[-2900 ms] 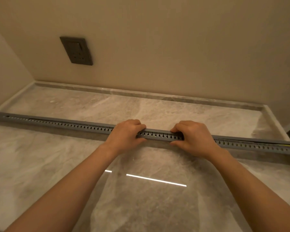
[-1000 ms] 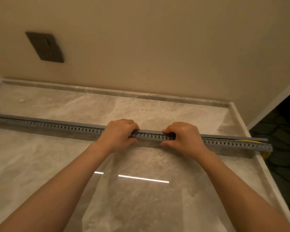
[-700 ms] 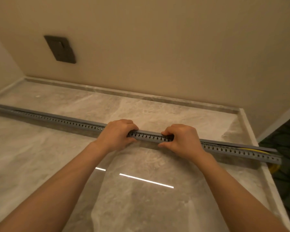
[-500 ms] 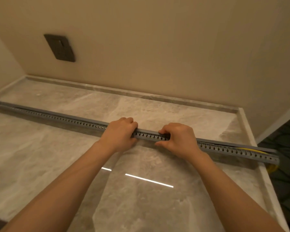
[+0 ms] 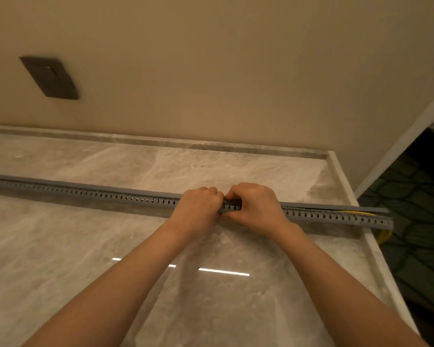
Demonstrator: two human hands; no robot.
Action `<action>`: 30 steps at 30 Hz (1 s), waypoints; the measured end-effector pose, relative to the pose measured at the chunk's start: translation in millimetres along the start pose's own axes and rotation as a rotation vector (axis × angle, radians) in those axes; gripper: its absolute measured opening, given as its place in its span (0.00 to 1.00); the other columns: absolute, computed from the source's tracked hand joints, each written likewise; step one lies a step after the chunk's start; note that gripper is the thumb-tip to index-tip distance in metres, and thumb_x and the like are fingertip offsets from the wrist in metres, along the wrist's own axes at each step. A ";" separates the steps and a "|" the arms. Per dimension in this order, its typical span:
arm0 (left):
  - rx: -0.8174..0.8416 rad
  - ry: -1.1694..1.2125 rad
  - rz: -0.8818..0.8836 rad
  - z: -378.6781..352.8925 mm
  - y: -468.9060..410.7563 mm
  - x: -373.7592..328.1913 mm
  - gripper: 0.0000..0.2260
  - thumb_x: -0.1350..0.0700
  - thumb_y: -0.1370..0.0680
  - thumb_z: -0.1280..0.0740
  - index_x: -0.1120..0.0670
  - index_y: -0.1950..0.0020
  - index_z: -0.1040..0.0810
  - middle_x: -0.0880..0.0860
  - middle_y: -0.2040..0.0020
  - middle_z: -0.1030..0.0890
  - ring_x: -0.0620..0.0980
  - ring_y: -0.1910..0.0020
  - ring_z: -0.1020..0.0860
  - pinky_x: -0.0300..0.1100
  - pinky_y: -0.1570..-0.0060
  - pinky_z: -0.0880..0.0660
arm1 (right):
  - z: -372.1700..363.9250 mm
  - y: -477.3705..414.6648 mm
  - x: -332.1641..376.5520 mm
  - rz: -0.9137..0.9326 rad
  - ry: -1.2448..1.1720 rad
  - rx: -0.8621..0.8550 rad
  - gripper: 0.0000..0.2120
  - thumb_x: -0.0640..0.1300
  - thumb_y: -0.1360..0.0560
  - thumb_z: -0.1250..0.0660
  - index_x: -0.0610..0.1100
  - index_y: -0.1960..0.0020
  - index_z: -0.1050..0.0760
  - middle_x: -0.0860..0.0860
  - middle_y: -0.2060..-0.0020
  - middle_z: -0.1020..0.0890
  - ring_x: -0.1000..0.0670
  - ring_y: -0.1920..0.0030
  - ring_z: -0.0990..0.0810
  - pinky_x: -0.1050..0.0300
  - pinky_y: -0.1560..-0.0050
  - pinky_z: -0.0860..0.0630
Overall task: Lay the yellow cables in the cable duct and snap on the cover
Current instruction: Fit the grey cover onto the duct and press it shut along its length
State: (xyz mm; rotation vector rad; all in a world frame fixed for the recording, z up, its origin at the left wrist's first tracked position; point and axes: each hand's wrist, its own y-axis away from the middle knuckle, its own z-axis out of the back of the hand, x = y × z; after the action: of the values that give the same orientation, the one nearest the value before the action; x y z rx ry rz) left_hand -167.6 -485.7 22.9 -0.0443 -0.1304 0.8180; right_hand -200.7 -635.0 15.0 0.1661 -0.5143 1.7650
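Mostly, the beige wall (image 5: 236, 71) filled the upper part of your view, smooth and matt, with a dark rectangular wall plate (image 5: 50, 77) on its left side. Below it lay the marble counter (image 5: 60, 246), polished, grey-beige with pale veins, with a low raised rim along the back and the right edge; a thin bright strip of light was reflected on it between your forearms. To the right of the counter a dark patterned floor (image 5: 411, 221) was seen lower down.

Across the counter, from the left edge to a little past the right rim, lay the cable duct (image 5: 98, 195), a long straight grey plastic channel with a row of small slots along its near side wall. The cover (image 5: 73, 184), a flat grey strip, lay on top of it along the left part; at the right end it did not sit fully closed, and the yellow cables (image 5: 356, 213) showed inside the duct there and hung down past the end of it.

Your arms were bare and reached forward. Your left hand (image 5: 198, 207) and your right hand (image 5: 257, 207) were very near each other on the duct, almost touching. Both were curled closed over it, fingers over the top and far side, the thumbs on the near side, gripping duct and cover together.
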 end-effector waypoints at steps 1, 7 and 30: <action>0.007 -0.006 -0.013 0.4 -0.7 0.4 0.08 0.56 0.23 0.40 0.56 0.46 0.27 0.54 0.49 0.23 0.54 0.51 0.24 0.43 0.62 0.36 | 0.1 0.4 0.5 -0.007 0.002 0.005 0.12 0.53 0.32 0.29 0.47 0.54 0.22 0.51 0.60 0.19 0.51 0.59 0.23 0.56 0.62 0.29; 0.008 -0.028 -0.052 0.7 -2.2 4.4 0.10 0.53 0.23 0.39 0.55 0.45 0.27 0.53 0.49 0.22 0.54 0.50 0.23 0.44 0.63 0.37 | 5.8 9.5 -0.2 0.021 0.060 0.054 0.16 0.45 0.31 0.30 0.48 0.43 0.23 0.50 0.52 0.18 0.49 0.51 0.23 0.53 0.54 0.25; 0.040 -0.105 -0.114 1.4 2.1 10.7 0.09 0.55 0.21 0.42 0.57 0.45 0.28 0.55 0.48 0.22 0.55 0.50 0.23 0.43 0.62 0.37 | 39.5 18.8 -20.8 0.039 0.400 0.146 0.14 0.54 0.30 0.32 0.47 0.49 0.21 0.51 0.57 0.18 0.47 0.57 0.22 0.58 0.64 0.36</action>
State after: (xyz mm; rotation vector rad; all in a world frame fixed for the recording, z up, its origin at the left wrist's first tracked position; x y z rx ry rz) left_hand -162.1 -476.5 25.1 0.0436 -0.2139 0.7091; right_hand -219.4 -673.4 37.6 -0.0964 -0.1007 1.8143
